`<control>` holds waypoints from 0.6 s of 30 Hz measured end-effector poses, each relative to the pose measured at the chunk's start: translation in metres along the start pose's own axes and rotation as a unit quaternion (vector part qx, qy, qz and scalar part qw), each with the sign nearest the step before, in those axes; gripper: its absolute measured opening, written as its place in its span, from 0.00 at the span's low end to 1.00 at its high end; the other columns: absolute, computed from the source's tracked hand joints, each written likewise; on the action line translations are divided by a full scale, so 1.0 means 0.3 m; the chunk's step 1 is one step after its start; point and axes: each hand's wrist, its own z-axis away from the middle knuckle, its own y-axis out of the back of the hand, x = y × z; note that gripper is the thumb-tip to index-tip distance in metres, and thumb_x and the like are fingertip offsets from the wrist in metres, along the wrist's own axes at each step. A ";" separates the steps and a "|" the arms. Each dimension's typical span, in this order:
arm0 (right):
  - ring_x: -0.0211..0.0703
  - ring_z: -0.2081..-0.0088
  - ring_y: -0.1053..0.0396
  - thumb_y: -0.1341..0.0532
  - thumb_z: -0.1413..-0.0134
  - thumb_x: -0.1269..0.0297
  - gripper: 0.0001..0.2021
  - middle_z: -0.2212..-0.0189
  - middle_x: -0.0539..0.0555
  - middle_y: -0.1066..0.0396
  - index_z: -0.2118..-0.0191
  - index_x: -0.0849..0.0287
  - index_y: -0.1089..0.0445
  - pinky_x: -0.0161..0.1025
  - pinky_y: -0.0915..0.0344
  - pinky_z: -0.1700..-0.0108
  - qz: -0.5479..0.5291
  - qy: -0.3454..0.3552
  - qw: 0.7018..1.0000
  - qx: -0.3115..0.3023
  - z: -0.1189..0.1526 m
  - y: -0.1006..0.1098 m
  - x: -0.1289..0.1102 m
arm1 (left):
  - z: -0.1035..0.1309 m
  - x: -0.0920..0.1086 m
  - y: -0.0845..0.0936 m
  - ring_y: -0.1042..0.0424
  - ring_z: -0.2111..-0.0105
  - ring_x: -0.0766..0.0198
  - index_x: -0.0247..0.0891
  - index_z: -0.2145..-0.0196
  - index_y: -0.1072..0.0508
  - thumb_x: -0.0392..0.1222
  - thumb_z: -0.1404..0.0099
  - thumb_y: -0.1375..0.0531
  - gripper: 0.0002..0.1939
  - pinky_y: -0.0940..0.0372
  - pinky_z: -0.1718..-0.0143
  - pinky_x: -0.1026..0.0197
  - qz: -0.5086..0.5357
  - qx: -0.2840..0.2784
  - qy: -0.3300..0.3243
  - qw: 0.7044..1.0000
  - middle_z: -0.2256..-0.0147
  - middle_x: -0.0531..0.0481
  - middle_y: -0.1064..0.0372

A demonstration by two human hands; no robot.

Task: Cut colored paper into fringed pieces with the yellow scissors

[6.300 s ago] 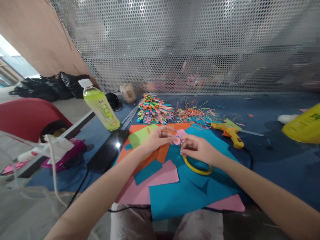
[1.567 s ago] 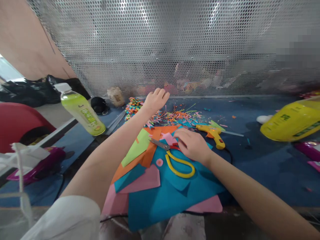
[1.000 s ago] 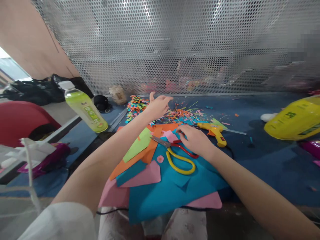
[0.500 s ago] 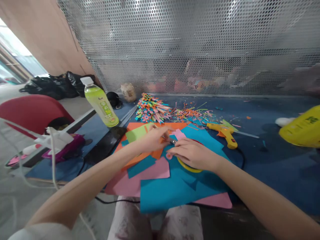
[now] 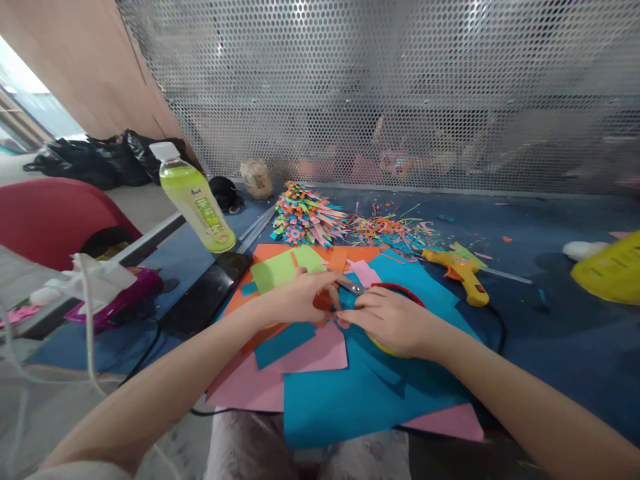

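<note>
Over the coloured paper sheets, my left hand is closed in a pinch at a small pink paper piece, its fingertips meeting those of my right hand. My right hand wraps round scissors with red and yellow handles, their metal part pointing left toward my left hand. Its thumb and finger also touch the small pink piece. Blue, pink, orange and green sheets lie overlapped beneath both hands. Fingers partly hide the blades and the pink piece.
Behind the sheets stands a multicoloured paper cone beside paper scraps. A yellow glue gun lies right, near a yellow bottle. A green drink bottle and a black phone-like slab are left.
The view has shifted slightly. My left hand has come lower and closer to my right fingertips, and now meets them at the small pink piece.
</note>
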 end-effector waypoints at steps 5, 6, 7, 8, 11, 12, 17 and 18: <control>0.45 0.64 0.31 0.55 0.33 0.71 0.20 0.69 0.58 0.25 0.50 0.63 0.27 0.43 0.35 0.57 0.003 0.000 1.000 0.009 0.001 0.001 0.000 | -0.005 0.013 -0.002 0.33 0.47 0.52 0.44 0.43 0.36 0.31 0.51 0.42 0.35 0.51 0.44 0.46 0.017 0.006 0.024 1.000 0.60 0.54 0.23; 0.45 0.65 0.31 0.54 0.33 0.71 0.20 0.68 0.58 0.25 0.50 0.63 0.27 0.42 0.35 0.57 0.003 -0.001 1.000 0.005 0.001 0.000 0.001 | -0.006 0.012 -0.004 0.33 0.48 0.52 0.44 0.44 0.36 0.30 0.51 0.42 0.35 0.51 0.44 0.46 0.023 0.008 0.025 0.999 0.60 0.53 0.23; 0.45 0.65 0.31 0.54 0.33 0.70 0.19 0.68 0.57 0.25 0.50 0.62 0.27 0.43 0.35 0.56 0.003 -0.002 1.000 0.002 0.001 -0.001 0.001 | -0.007 0.011 -0.006 0.33 0.48 0.52 0.44 0.43 0.36 0.30 0.51 0.42 0.35 0.52 0.44 0.46 0.027 0.009 0.025 0.999 0.60 0.53 0.23; 0.45 0.65 0.31 0.54 0.33 0.70 0.19 0.68 0.57 0.25 0.49 0.62 0.27 0.43 0.35 0.56 0.002 -0.003 1.000 -0.002 0.001 -0.002 0.001 | -0.008 0.009 -0.009 0.33 0.48 0.52 0.44 0.43 0.36 0.30 0.51 0.42 0.35 0.52 0.44 0.46 0.028 0.010 0.025 0.999 0.60 0.53 0.23; 0.45 0.64 0.30 0.55 0.32 0.70 0.20 0.67 0.58 0.24 0.49 0.62 0.27 0.43 0.36 0.54 -0.005 -0.008 1.000 -0.010 0.001 -0.005 -0.001 | -0.008 0.003 -0.017 0.35 0.46 0.52 0.45 0.44 0.35 0.31 0.50 0.41 0.34 0.51 0.45 0.46 0.020 0.019 0.020 0.999 0.60 0.54 0.23; 0.45 0.64 0.30 0.56 0.32 0.70 0.21 0.67 0.58 0.24 0.49 0.62 0.27 0.43 0.36 0.54 -0.007 -0.009 1.000 -0.012 0.001 -0.005 -0.002 | -0.008 0.000 -0.020 0.35 0.46 0.52 0.45 0.44 0.35 0.31 0.49 0.41 0.33 0.51 0.45 0.46 0.015 0.026 0.016 0.999 0.60 0.54 0.23; 0.45 0.63 0.30 0.56 0.32 0.70 0.21 0.66 0.58 0.24 0.48 0.63 0.28 0.43 0.36 0.54 -0.018 -0.016 0.999 -0.022 0.002 -0.001 -0.005 | -0.008 -0.004 -0.036 0.35 0.46 0.52 0.45 0.45 0.34 0.36 0.46 0.41 0.29 0.49 0.47 0.49 -0.010 0.052 0.000 0.999 0.61 0.52 0.23; 0.45 0.63 0.30 0.56 0.32 0.70 0.21 0.66 0.58 0.24 0.48 0.63 0.28 0.43 0.36 0.53 -0.021 -0.016 0.999 -0.024 0.003 0.000 -0.005 | -0.008 -0.002 -0.038 0.34 0.47 0.52 0.45 0.45 0.34 0.36 0.45 0.41 0.28 0.49 0.48 0.50 -0.016 0.055 -0.002 0.998 0.62 0.52 0.23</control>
